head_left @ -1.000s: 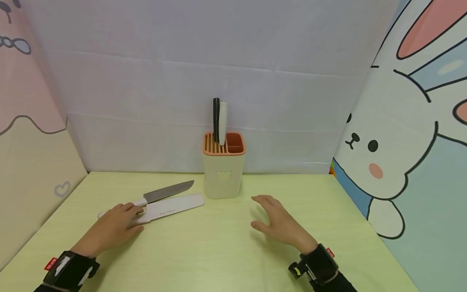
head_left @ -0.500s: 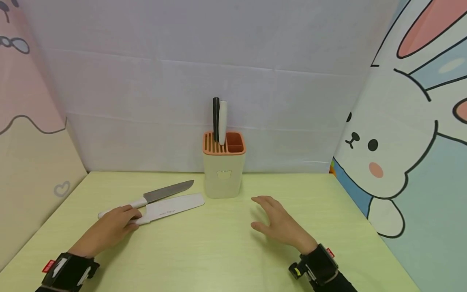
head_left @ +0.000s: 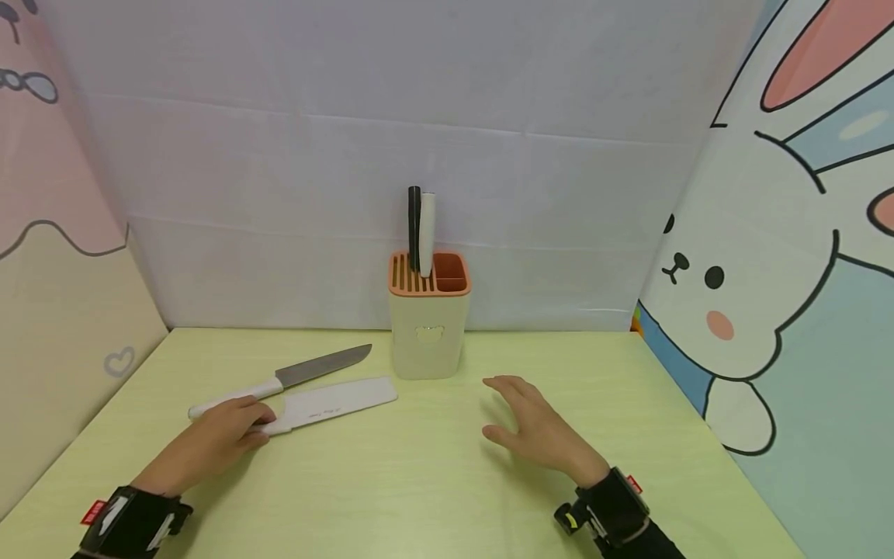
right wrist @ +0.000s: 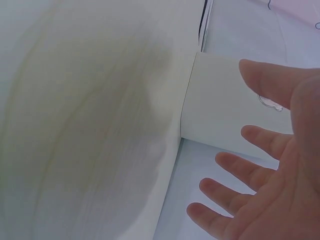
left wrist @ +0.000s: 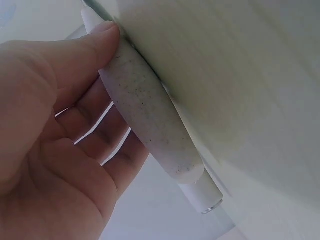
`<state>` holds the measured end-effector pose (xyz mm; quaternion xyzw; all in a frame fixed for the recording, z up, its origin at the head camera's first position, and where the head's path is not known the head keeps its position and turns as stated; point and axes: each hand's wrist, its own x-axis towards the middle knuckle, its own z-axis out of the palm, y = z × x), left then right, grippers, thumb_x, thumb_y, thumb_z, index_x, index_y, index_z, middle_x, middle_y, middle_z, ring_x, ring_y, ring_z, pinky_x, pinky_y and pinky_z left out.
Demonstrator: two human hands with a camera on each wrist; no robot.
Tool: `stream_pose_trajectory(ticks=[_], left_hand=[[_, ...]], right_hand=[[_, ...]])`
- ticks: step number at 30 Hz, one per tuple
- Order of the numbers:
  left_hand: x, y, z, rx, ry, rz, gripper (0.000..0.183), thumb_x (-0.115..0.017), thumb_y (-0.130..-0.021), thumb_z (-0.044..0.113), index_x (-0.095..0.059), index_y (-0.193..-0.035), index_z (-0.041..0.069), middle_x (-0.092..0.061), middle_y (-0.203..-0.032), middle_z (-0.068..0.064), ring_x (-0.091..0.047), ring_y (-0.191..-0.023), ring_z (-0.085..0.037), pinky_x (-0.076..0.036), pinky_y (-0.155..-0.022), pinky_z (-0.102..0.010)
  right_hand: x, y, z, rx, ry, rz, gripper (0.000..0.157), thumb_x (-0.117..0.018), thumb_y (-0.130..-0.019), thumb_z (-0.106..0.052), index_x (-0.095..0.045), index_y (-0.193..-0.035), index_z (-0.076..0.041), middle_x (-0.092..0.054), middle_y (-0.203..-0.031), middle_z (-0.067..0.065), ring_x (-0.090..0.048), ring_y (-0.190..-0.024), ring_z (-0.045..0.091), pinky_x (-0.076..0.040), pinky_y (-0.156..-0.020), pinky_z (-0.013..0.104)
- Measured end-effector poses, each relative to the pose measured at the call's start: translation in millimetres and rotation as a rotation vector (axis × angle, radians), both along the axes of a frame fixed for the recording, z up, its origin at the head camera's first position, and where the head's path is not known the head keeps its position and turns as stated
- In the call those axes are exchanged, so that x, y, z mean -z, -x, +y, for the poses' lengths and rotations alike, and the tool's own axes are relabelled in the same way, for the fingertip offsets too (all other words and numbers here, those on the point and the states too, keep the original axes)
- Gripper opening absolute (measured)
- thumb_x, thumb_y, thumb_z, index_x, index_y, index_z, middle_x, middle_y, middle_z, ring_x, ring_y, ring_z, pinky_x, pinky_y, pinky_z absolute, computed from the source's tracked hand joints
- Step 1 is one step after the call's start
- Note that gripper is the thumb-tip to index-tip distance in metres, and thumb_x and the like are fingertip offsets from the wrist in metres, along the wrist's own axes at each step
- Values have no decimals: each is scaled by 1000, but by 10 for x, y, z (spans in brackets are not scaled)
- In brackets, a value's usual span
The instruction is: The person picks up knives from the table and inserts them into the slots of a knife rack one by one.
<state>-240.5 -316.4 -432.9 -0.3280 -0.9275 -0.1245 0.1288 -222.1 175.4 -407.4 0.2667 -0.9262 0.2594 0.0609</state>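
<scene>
My left hand pinches the handle of a broad white-bladed kitchen knife, low over the table. In the left wrist view the thumb presses on one side of the pale, speckled handle, with the fingers behind it. Just beyond lies a second knife, with a grey blade and a white handle whose middle passes close by my fingers. My right hand hovers at the right, holding nothing, its thumb and fingers spread apart in the right wrist view.
A cream knife block with an orange slotted top stands at the table's back middle. One black handle and one white handle rise from its slots. Behind it hangs a white cloth; printed panels flank the pale yellow table.
My left fingers have closed on the white-bladed knife's handle, and that knife has shifted slightly right and nearer to me, away from the grey-bladed one. The right hand has stayed still.
</scene>
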Motion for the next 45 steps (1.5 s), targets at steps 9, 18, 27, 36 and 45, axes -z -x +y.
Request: stream_pose_trajectory(ticks=[9, 18, 27, 36, 45], left_hand=[[15, -22, 91, 15, -4, 25, 29, -80, -75, 11, -65, -99, 17, -61, -96, 8, -58, -87, -10, -52, -72, -32], [11, -65, 257, 62, -24, 27, 26, -79, -76, 9, -67, -97, 18, -57, -92, 11, -55, -83, -5, -51, -69, -28], [24, -46, 447, 97, -24, 31, 27, -80, -76, 11, -65, -98, 19, -56, -93, 11, -52, -83, -3, -51, -69, -27], [6, -29, 658, 103, -22, 3, 24, -79, -78, 12, -65, -97, 18, -56, -92, 10, -52, -81, -4, -50, -68, -27], [5, 20, 908, 123, -19, 10, 24, -80, -76, 11, -65, -93, 18, -55, -89, 11, -50, -79, -4, -49, -68, -27]], right_hand=[[-8, -3, 9, -7, -1, 7, 67, -71, -88, -33, -36, -144, -21, -37, -141, 0, -34, -129, 21, -40, -99, 47], [-24, -14, 10, -11, 1, -3, 66, -70, -89, -33, -35, -144, -24, -37, -142, 2, -34, -129, 21, -39, -99, 47], [-9, -11, -18, -26, 9, 25, 67, -71, -88, -34, -37, -144, -20, -38, -141, 3, -35, -128, 22, -39, -99, 47], [1, -16, -58, -48, 20, 59, 67, -71, -88, -31, -37, -144, -18, -40, -139, 3, -37, -127, 21, -41, -98, 47], [-69, -61, -126, -34, -3, 64, 68, -71, -87, -34, -37, -144, -17, -38, -142, 5, -34, -128, 20, -39, -100, 46]])
